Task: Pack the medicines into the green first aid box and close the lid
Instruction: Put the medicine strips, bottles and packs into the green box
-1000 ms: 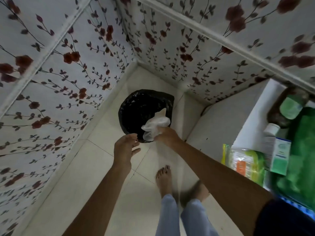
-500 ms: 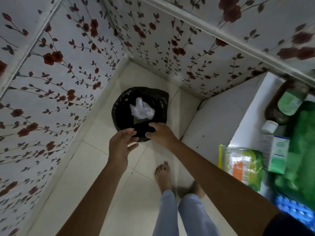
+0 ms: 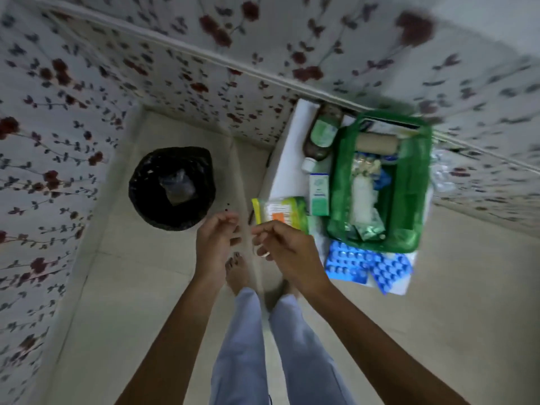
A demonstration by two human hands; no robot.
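The green first aid box [image 3: 416, 182] stands open on a low white table [image 3: 287, 171]. Inside it lie a beige bandage roll [image 3: 377, 144] and white packets [image 3: 362, 197]. Left of the box lie a brown bottle with a green label [image 3: 321, 135], a white-green carton [image 3: 319, 194] and a yellow-green packet [image 3: 280, 213]. Blue blister strips [image 3: 347, 263] rest at the table's near edge. My left hand [image 3: 214, 244] hangs loosely curled and holds nothing. My right hand [image 3: 280, 247] is beside it, left of the table, with its fingers curled together and nothing visible in them.
A black-lined bin [image 3: 172, 188] stands on the tiled floor at the left, with a clear wrapper [image 3: 178, 185] inside. Floral-papered walls close in the corner. My bare feet [image 3: 236, 270] are below my hands. A crumpled clear plastic piece [image 3: 442, 173] lies right of the box.
My right hand let the white wrapper fall into the bin. Both hands have pulled back from the bin, and my view has swung right towards the table and box.
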